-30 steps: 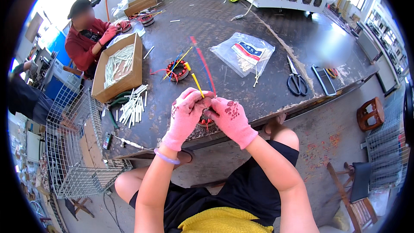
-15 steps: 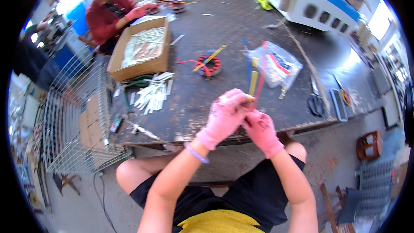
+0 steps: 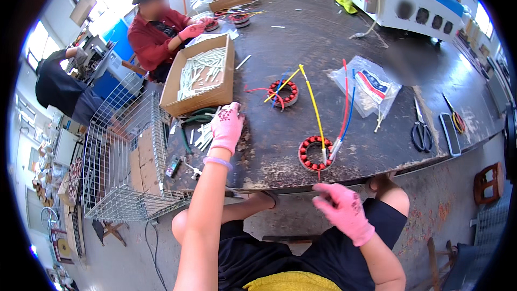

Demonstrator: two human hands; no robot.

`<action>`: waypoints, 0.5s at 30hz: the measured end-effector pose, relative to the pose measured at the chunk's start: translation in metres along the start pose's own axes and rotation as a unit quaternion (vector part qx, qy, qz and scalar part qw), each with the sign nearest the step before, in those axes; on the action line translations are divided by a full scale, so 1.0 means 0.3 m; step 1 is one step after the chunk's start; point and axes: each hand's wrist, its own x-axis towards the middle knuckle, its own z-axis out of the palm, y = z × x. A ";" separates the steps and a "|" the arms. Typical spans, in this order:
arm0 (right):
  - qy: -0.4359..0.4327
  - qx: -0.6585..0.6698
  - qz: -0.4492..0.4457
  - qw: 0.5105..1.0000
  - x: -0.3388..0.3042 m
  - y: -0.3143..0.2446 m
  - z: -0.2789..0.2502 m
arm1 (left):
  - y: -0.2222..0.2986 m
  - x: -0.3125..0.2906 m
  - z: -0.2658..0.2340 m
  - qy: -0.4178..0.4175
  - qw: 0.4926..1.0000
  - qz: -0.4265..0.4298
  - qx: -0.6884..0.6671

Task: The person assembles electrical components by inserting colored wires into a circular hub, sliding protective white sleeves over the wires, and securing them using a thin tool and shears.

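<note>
My left hand [image 3: 226,127], in a pink glove, reaches onto a pile of short white tubes [image 3: 203,137] on the table. Its fingertips point down and are partly hidden, so a grip does not show. At the table's front edge lies a ring-shaped motor stator [image 3: 304,163] with red coils. Yellow [image 3: 314,105], red [image 3: 345,94] and blue [image 3: 350,110] leads rise from it, with pale sleeves at their bases. Just in front of the ring, my gloved right hand [image 3: 346,211] hovers with fingers loosely bent and apart, holding nothing visible.
A second stator [image 3: 284,94] lies farther back. Beyond my left hand stands a cardboard box [image 3: 171,96] of white tubes, with green-handled pliers [image 3: 187,143] nearby. At right are a plastic bag [image 3: 369,83], black scissors [image 3: 421,136] and a phone [image 3: 450,134]. Another person [image 3: 156,37] works at far left.
My hands were together at the leads above the table edge. They have parted: the left went left to the tube pile, the right drew back toward me. The near stator is now uncovered.
</note>
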 end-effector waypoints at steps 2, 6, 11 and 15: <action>-0.006 -0.030 -0.052 0.998 -0.006 -0.026 0.021 | -0.013 0.029 0.049 0.004 0.997 0.003 0.074; -0.032 -0.066 -0.082 0.994 -0.039 -0.011 0.036 | -0.029 0.062 0.077 0.019 0.998 -0.014 0.055; 0.053 -0.006 -0.017 0.998 -0.072 0.035 0.047 | 0.150 -0.154 -0.124 -0.078 0.863 0.002 -0.499; -0.016 0.316 0.166 0.934 -0.072 -0.019 0.096 | 0.306 -0.516 -0.225 -0.275 0.730 -0.067 -0.622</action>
